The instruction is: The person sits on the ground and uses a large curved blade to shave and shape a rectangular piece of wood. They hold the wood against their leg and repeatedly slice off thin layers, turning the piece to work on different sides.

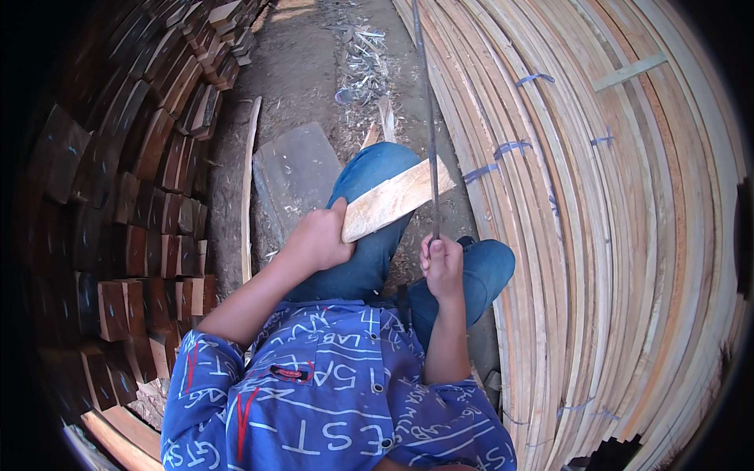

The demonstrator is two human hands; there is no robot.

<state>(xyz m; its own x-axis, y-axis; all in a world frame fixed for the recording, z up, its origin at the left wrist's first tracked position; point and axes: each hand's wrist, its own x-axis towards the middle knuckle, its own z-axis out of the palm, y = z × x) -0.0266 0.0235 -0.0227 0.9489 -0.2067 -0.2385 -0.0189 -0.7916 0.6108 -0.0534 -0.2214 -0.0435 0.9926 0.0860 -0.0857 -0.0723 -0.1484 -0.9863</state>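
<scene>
My left hand (318, 238) grips the near end of a short pale wooden board (397, 198), which rests across my knee in blue jeans. My right hand (442, 263) is closed around the lower end of a long thin dark metal blade (428, 118). The blade runs straight away from me and crosses the board's far end, touching it near the edge. Both forearms come up from my blue patterned shirt at the bottom of the view.
A tall stack of dark wood blocks (149, 180) curves along the left. Bundles of long pale wood strips (597, 235) tied with blue straps fill the right. On the dirt ground ahead lie a flat grey slab (294, 173), a thin upright slat (247, 188) and wood shavings (361, 67).
</scene>
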